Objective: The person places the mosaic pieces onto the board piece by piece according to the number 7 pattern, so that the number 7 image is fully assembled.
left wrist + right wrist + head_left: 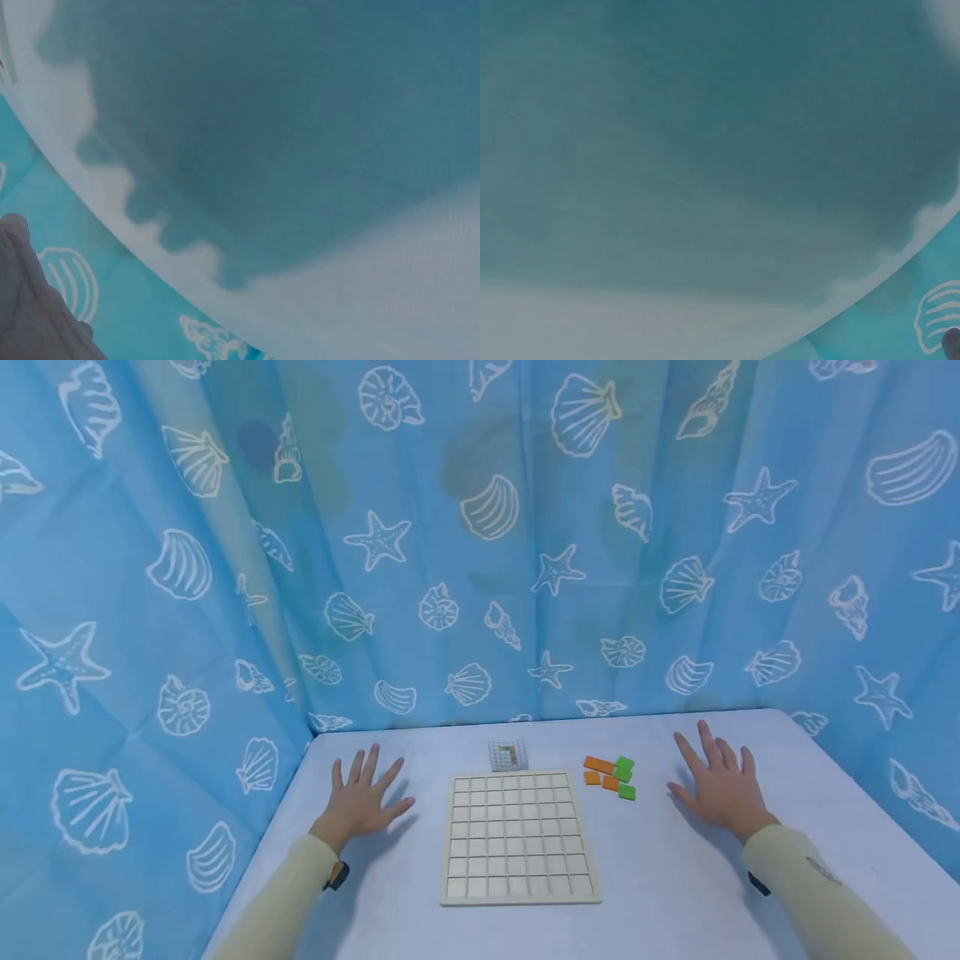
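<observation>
My left hand [362, 802] is spread, palm down, over the white table to the left of a pale square grid board [521, 839]. On the other side, my right hand [723, 789] is spread the same way, and neither hand holds anything. Between the board and the right hand lie several small flat orange tiles [602, 765] and green tiles [627, 792]. Just behind the board sits a small card with a printed grid [508, 755]. In the left wrist view part of the left hand [37, 300] shows at the lower left, above its shadow on the cloth.
A white cloth covers the table [420, 893]. Behind it and on both sides hangs a blue curtain [420, 652] printed with white shells and starfish. The table's back edge meets the curtain. Each wrist wears a dark strapped device.
</observation>
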The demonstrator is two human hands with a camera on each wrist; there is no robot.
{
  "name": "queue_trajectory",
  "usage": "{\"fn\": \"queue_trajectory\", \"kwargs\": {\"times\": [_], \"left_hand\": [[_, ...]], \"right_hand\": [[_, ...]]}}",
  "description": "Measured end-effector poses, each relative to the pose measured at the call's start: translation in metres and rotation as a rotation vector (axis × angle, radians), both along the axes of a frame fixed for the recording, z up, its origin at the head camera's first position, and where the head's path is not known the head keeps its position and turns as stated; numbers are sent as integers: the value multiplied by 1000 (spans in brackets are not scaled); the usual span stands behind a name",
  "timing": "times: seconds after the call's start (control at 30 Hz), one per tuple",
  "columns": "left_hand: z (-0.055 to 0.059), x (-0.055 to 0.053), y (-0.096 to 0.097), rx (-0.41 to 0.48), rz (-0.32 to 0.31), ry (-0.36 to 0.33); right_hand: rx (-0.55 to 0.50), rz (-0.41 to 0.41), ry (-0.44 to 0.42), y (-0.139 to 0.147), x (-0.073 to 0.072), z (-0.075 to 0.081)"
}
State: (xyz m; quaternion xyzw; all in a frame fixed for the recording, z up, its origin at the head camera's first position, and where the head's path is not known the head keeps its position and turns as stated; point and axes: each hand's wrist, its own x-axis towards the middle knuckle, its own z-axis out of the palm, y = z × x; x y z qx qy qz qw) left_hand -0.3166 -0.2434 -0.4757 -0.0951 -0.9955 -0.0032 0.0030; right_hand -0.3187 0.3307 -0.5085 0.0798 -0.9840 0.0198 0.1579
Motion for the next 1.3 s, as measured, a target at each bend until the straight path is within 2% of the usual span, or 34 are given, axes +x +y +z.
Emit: {"fn": "queue_trajectory", "kwargs": {"times": [0.1,0.23,0.3,0.5,0.63,0.77,0.9,1.1,1.3], "left_hand": [[2,-2,6,23,-41,22],[-1,-1,21,36,-118,4],[-1,2,29,77,-152,-45],[1,8,57,240,-217,-283],[1,19,66,374,-255,-343],[-1,29,74,443,-258,-386],[-2,33,77,417,-243,-408],[-1,33,78,411,-215,-389],[-5,33,80,427,-183,-381]], "right_hand": [[-14,1,-14,-1,-9,3],[-23,8,-25,-9,-19,7],[-19,10,-32,-17,-26,9],[-5,10,-83,-46,-47,12],[-31,29,-134,-73,-57,16],[-62,78,-136,-90,-63,15],[-108,107,-160,-102,-70,15],[-201,131,-245,-116,-77,17],[-372,56,-388,-122,-84,13]]}}
